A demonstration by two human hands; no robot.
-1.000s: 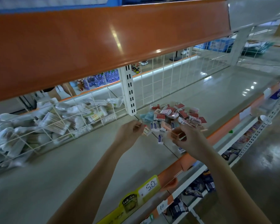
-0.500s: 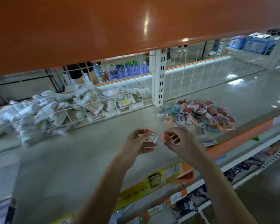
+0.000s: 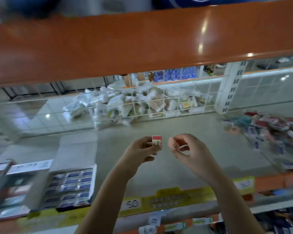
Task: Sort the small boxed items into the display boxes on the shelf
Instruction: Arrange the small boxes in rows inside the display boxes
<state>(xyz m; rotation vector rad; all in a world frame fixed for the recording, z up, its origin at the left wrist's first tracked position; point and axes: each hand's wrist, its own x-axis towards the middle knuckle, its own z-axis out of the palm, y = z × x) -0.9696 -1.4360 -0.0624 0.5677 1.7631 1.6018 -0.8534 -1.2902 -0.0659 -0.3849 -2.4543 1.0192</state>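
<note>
My left hand [image 3: 142, 150] pinches a red-and-white box [image 3: 157, 142]; my right hand [image 3: 191, 149] pinches a pink box [image 3: 172, 144], labels up for matching. The display boxes [image 3: 71, 186] sit lower-left of both grips, the unsorted pile [image 3: 274, 130] right.

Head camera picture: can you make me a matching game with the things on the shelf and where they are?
Things:
1. red-and-white small box
2. pink small box
3. pile of loose small boxes
4. display box of blue-and-white packs

Places:
A. far right on the shelf
B. pinched in the right hand
C. left on the shelf, by the front edge
D. gripped in the left hand

Pairs: 1-D, 2-B, 3-A, 4-C
</note>
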